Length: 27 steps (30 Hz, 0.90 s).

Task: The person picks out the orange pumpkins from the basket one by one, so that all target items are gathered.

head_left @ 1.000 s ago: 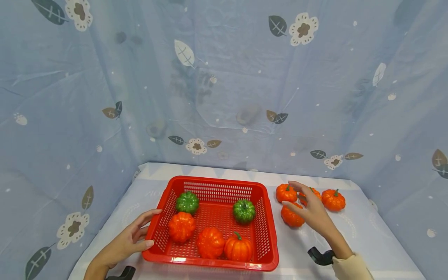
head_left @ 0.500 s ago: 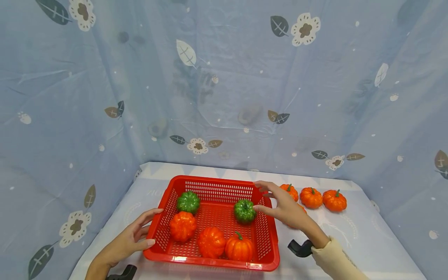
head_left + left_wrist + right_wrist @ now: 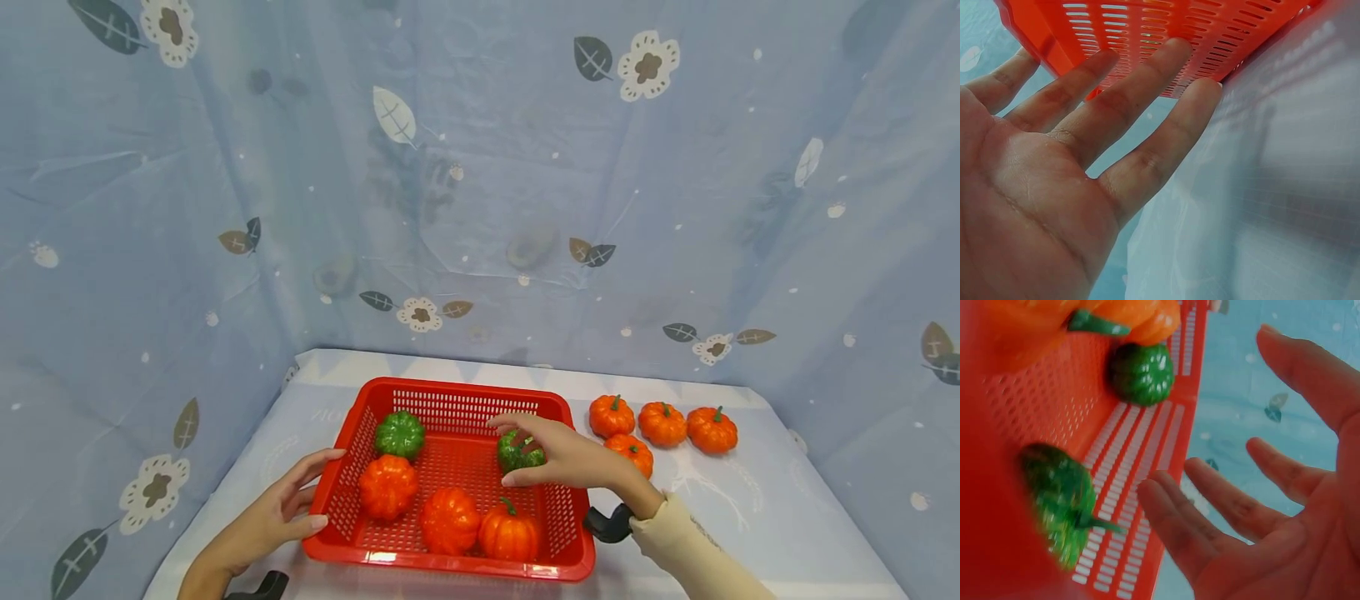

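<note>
The right-side green pumpkin [image 3: 512, 455] sits inside the red basket [image 3: 420, 562], near its right wall, and below the right hand [image 3: 558, 458]. That hand is much the nearer; its grip is apart, thumb and fingers spread, with a gap to the pumpkin in the right wrist view. The pumpkin looks roundish, without a clear long axis; its stem points toward the fingers' side. Another green pumpkin [image 3: 401, 434] and three orange pumpkins [image 3: 449, 521] share the basket. The left hand [image 3: 273, 508], grip apart, rests its fingertips against the basket's left side. Four more orange pumpkins [image 3: 662, 424] lie on the counter [image 3: 727, 517], right of the basket.
</note>
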### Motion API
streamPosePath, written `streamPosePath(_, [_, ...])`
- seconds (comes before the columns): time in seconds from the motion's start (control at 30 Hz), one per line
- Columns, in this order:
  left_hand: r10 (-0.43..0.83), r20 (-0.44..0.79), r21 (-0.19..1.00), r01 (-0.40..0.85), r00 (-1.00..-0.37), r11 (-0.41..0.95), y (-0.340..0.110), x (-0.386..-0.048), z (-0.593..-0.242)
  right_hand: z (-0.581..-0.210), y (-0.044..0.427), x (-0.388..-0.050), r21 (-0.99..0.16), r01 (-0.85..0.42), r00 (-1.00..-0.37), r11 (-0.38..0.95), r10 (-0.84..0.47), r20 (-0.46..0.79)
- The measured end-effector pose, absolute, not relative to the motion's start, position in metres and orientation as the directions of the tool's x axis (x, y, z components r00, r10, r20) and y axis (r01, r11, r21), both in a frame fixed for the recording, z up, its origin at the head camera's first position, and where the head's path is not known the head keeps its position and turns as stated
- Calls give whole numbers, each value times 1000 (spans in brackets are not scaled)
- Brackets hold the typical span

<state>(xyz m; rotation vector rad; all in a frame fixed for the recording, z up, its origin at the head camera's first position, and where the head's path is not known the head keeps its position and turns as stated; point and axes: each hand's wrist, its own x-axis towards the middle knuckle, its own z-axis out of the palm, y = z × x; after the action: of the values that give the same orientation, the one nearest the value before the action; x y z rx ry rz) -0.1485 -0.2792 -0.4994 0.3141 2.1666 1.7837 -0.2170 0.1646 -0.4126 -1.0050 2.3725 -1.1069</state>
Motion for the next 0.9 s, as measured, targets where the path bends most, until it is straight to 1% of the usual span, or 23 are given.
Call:
streamPosePath(0.17, [364, -103, 981, -34, -926, 190, -278, -147, -499, -416, 153, -219, -749, -477, -633, 460, -771, -71])
streamPosePath(0.43, [367, -94, 981, -24, -926, 191, -278, -148, -501, -421, 144, -218, -740, -446, -546, 504, -808, -222])
streamPosePath(0.53, [374, -91, 982, -20, -923, 188, -279, -149, -501, -420, 144, -217, -710, -434, -514, 554, -800, -310])
streamPosePath(0.73, [370, -107, 980, -35, -923, 195, -280, -149, -501, -418, 145, -217, -619, -455, -415, 640, -768, -488])
streamPosePath(0.83, [357, -116, 977, -41, -927, 209, -280, -149, -500, -418, 144, -216, -607, -455, -401, 652, -758, -514])
streamPosePath(0.9, [353, -115, 976, -39, -929, 216, -280, -149, -500, -418, 142, -215, -609, -447, -415, 656, -755, -508])
